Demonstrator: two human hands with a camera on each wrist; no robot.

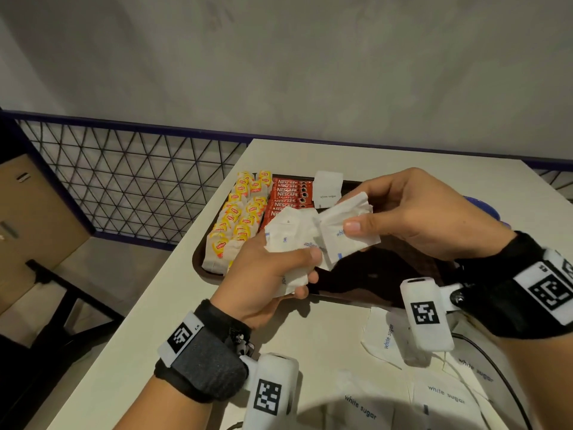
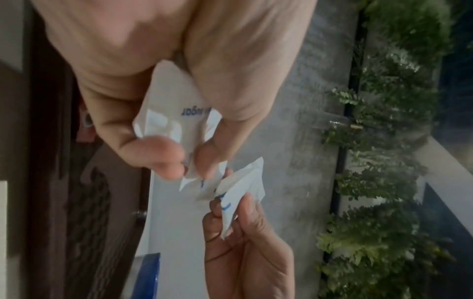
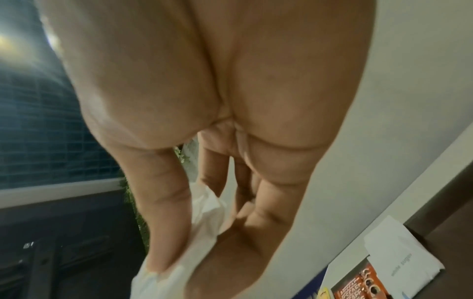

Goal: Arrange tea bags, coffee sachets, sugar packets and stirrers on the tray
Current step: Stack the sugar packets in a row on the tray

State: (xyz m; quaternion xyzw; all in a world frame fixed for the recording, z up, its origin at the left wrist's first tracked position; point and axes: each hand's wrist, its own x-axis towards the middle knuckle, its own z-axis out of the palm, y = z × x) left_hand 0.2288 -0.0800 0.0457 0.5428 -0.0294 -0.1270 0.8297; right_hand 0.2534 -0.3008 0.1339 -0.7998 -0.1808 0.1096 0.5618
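Observation:
Above the dark brown tray [image 1: 366,283], my left hand [image 1: 279,268] grips a bunch of white sugar packets [image 1: 288,234]. My right hand [image 1: 403,218] pinches other white sugar packets [image 1: 344,225] between thumb and fingers, touching the left bunch. In the left wrist view the left hand [image 2: 179,157] holds its sugar packets [image 2: 176,113] while the right hand [image 2: 238,220] pinches a packet [image 2: 243,188]. The right wrist view shows the right hand's thumb on white packets [image 3: 204,222]. On the tray lie yellow tea bags [image 1: 238,218], red coffee sachets [image 1: 288,193] and one sugar packet [image 1: 328,189].
Several loose sugar packets [image 1: 443,395] lie on the white table [image 1: 173,321] near its front edge, along with a black cable [image 1: 502,373]. A wire mesh fence [image 1: 130,178] runs past the table's left edge. A blue object [image 1: 486,206] peeks out behind my right hand.

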